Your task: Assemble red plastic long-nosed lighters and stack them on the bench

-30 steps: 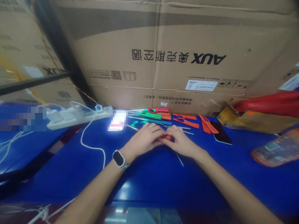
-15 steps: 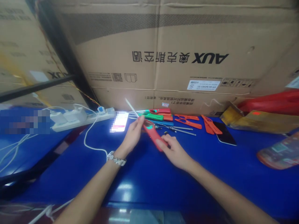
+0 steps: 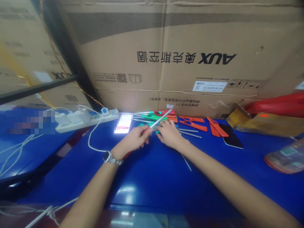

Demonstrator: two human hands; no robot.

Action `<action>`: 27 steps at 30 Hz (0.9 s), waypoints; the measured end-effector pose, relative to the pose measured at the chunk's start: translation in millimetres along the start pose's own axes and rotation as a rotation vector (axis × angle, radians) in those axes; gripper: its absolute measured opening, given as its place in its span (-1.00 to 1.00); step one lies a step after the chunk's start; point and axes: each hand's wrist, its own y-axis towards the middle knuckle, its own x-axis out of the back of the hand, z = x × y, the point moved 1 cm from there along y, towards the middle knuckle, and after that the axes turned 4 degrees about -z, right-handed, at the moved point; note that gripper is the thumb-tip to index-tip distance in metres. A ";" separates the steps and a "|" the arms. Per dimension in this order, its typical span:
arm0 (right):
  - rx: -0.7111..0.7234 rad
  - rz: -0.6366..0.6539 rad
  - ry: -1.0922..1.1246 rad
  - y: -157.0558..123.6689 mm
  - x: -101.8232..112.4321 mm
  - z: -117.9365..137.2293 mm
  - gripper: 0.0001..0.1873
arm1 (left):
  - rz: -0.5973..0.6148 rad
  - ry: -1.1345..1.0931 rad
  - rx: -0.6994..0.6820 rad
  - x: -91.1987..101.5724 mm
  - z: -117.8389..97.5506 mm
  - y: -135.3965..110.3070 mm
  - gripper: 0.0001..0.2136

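My left hand [image 3: 135, 137] is closed around a red long-nosed gas lighter. Its metal tube [image 3: 161, 118] points up and to the right, while the red body is mostly hidden in the palm. Just right of it, my right hand [image 3: 171, 134] has its fingers curled down over the pile of lighter parts. Out from under that wrist sticks a thin metal shaft [image 3: 186, 162], which looks like a screwdriver's; the handle is hidden by the hand. A green lighter [image 3: 155, 118] and a red lighter [image 3: 163, 112] lie behind the hands. What the right fingertips touch is hidden.
Orange handle shells [image 3: 193, 123] and more orange shells [image 3: 215, 126] lie to the right beside a dark phone [image 3: 231, 136]. A lit phone [image 3: 123, 123] and a power strip [image 3: 71, 124] are at left. A large cardboard box [image 3: 180, 41] stands behind; a plastic jar [image 3: 285, 155] lies far right.
The lighter's tube has swung from pointing up-left to up-right in my left hand. My right hand has let go of the lighter's body and moved up to the parts pile.
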 end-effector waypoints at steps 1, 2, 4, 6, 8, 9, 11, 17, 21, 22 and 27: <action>0.000 -0.005 -0.007 1.3 -1.3 0.7 -0.76 | 0.005 0.016 -0.010 -0.2 0.6 0.0 -0.61; 0.003 -0.012 -0.006 1.7 -2.0 1.0 -0.77 | 0.012 0.018 -0.015 -0.1 0.8 -0.1 -0.61; 0.007 -0.036 0.041 -0.2 -1.2 -0.1 -0.79 | 0.026 0.006 -0.017 1.0 0.7 -0.1 -0.62; -0.032 -0.072 0.193 -5.8 1.6 -3.7 -0.82 | 0.044 0.018 -0.036 2.5 0.2 -0.3 -0.63; -0.127 -0.116 0.465 -14.6 4.5 -9.9 -0.82 | 0.056 0.058 -0.075 3.1 -0.5 -0.6 -0.64; -0.176 -0.142 0.620 -19.7 5.6 -13.7 -0.80 | 0.051 0.087 -0.095 2.9 -1.1 -0.8 -0.64; -0.263 -0.212 0.911 -30.1 6.2 -21.9 -0.73 | 0.023 0.179 -0.126 1.2 -2.9 -1.8 -0.62; -0.699 -0.404 1.561 -45.4 -1.1 -40.5 -0.61 | 0.025 0.493 -0.157 -6.9 -12.2 -6.3 -0.61; -0.857 -0.486 1.720 -43.2 -1.4 -40.3 -0.54 | 0.053 0.530 -0.152 -6.7 -12.9 -5.4 -0.59; -0.859 -0.506 1.736 -42.7 -0.5 -39.8 -0.53 | 0.060 0.527 -0.150 -6.0 -12.3 -4.7 -0.58; -0.819 -0.629 1.754 -42.0 3.2 -41.1 -0.49 | 0.090 0.518 -0.140 -2.6 -10.1 -3.3 -0.57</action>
